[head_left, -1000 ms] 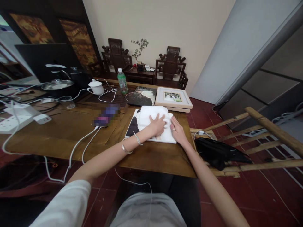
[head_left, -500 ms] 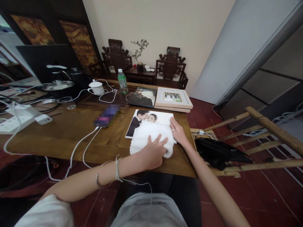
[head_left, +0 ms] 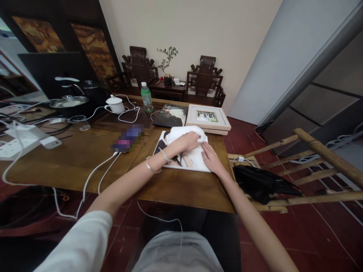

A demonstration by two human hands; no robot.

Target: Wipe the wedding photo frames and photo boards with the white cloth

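Note:
A photo panel with a thin white edge lies flat on the wooden table in front of me. A fluffy white towel is bunched over its far part and hides much of the picture. On that towel my left hand presses down, fingers curled into the cloth. My right hand rests on the panel's right side with its fingers stretched out flat, close to the towel's right end.
Behind the panel lie a dark photo panel and pale framed pictures, stacked. A green bottle, a lidded white cup and a phone with cables stand or lie to the left. A bamboo rack is at the right.
My left hand has moved the towel away from me, from the panel's near edge to its far part. The lower picture is now uncovered. My right hand has slid slightly nearer.

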